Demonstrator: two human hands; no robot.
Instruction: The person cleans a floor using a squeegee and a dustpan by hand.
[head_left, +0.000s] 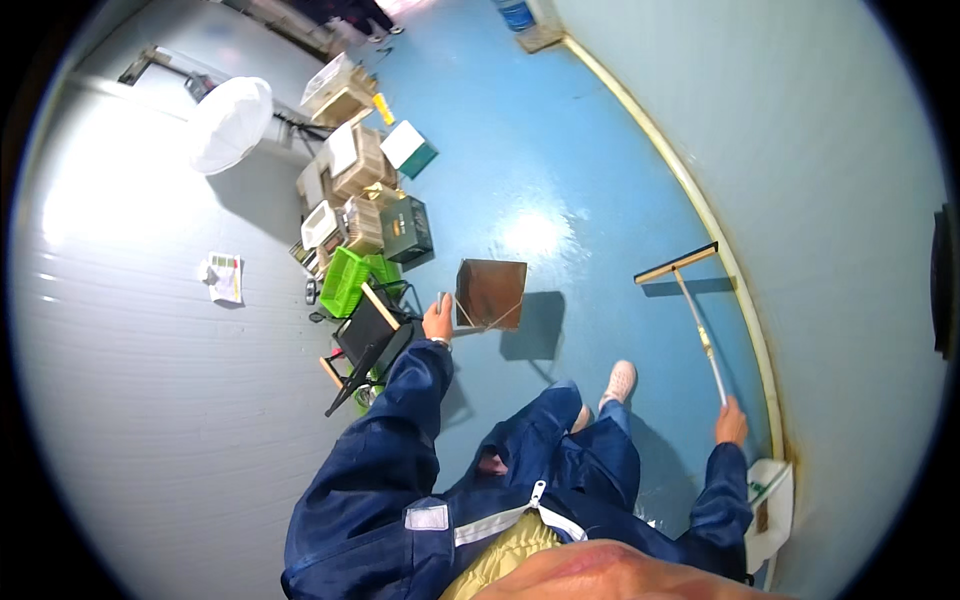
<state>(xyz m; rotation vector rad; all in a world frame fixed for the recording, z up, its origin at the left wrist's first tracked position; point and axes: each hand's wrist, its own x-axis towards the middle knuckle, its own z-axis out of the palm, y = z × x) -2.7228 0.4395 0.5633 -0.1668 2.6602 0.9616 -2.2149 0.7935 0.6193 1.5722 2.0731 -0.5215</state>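
Observation:
My left hand (438, 318) is closed on the handle of a long-handled metal dustpan. The brown, square pan (491, 295) hangs above the blue floor, just right of that hand, and casts a shadow there. In my right hand (730, 424) is the upper end of a floor squeegee's pole (707, 347). Its wide head (676, 263), with a dark blade, is above or on the floor near the right wall; which of the two cannot be told. A dark blue sleeve covers each arm.
Along the left wall stand a folding chair (371, 330), green plastic baskets (346, 281), a dark green box (406, 229) and several crates (363, 161). A white umbrella-like light diffuser (231, 124) rises behind them. A white bin (780, 510) is by the right wall; a person's legs show at the top.

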